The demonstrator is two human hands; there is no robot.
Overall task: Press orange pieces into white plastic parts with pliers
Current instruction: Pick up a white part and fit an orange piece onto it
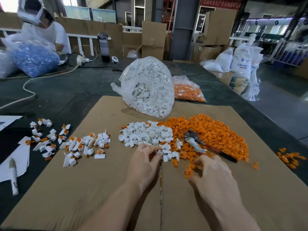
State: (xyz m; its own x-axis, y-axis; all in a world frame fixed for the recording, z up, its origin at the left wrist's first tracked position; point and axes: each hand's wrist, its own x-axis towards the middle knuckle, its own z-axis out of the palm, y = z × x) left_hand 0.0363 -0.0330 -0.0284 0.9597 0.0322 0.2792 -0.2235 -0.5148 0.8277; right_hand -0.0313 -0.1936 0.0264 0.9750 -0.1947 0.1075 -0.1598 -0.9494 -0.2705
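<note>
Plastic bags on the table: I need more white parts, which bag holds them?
The big clear bag at the cardboard's far edge; the smaller bag behind it holds orange pieces.

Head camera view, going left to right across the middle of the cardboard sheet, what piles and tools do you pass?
Assembled white-and-orange parts → loose white plastic parts → pliers lying on the pile of orange pieces → a few stray orange pieces.

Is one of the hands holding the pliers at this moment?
No. The pliers lie on the pile of orange pieces, beyond the right hand, and the left hand reaches the white parts.
</note>
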